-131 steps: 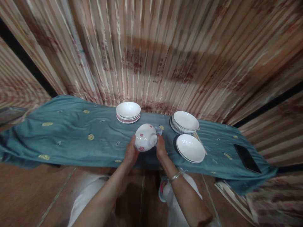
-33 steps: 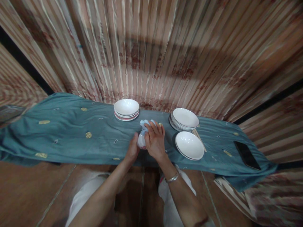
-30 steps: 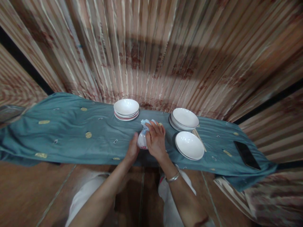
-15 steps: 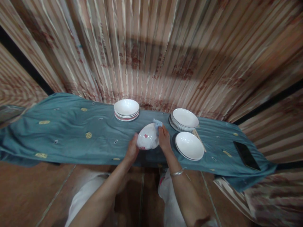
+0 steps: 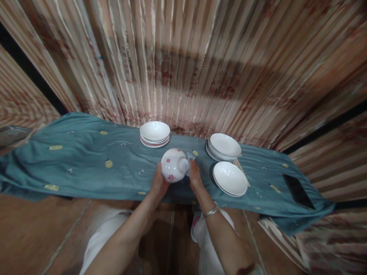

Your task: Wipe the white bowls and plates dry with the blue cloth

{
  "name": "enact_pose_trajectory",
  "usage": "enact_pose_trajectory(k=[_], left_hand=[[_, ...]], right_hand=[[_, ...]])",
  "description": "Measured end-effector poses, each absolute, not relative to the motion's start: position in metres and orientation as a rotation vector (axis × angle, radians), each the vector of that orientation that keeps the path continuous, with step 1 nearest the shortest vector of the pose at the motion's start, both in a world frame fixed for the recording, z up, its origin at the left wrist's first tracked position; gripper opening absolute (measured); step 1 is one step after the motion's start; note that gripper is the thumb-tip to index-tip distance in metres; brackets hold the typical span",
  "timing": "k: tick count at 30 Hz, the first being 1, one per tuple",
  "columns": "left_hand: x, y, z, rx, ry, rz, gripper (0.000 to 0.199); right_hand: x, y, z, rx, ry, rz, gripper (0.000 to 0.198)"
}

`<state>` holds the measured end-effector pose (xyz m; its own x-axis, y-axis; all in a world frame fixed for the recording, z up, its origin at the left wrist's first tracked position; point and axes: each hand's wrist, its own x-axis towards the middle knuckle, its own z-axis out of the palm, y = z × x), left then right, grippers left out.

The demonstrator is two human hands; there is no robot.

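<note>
A white bowl (image 5: 171, 166) with small red motifs is tilted on its side in front of me, its outer surface and foot ring showing. My left hand (image 5: 159, 181) grips the bowl's left edge, fingers partly hidden behind it. At the foot ring, my right hand (image 5: 195, 173) holds a light blue cloth (image 5: 189, 157) bunched against the bowl. Behind the bowl stands a stack of white dishes (image 5: 155, 131), some red-rimmed. Right of my hands are a taller stack of white dishes (image 5: 225, 145) and a lower stack (image 5: 230, 178) nearer me.
A teal patterned cloth (image 5: 91, 172) covers the long table. Wooden chopsticks (image 5: 241, 172) lie beside the right stacks, and a black phone (image 5: 298, 191) lies farther right. A striped curtain (image 5: 177, 68) hangs close behind the table. Dark poles slope down at both sides.
The bowl has turned so its foot ring now faces right, and it has shifted slightly left. My right hand with the cloth has moved a little lower and left.
</note>
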<state>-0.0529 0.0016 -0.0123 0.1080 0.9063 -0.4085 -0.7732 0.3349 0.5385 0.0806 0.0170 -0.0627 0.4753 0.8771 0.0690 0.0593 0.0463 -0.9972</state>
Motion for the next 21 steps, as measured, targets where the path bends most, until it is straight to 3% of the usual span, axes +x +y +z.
enact_pose_trajectory(k=[14, 21], left_hand=[[-0.063, 0.017, -0.044, 0.172, 0.768, 1.198, 0.042], [-0.063, 0.015, -0.029, 0.145, 0.722, 1.235, 0.052]], right_hand=[[0.037, -0.02, -0.092, -1.655, -1.24, 0.49, 0.073], [0.03, -0.051, -0.088, -1.515, -1.691, 0.213, 0.065]])
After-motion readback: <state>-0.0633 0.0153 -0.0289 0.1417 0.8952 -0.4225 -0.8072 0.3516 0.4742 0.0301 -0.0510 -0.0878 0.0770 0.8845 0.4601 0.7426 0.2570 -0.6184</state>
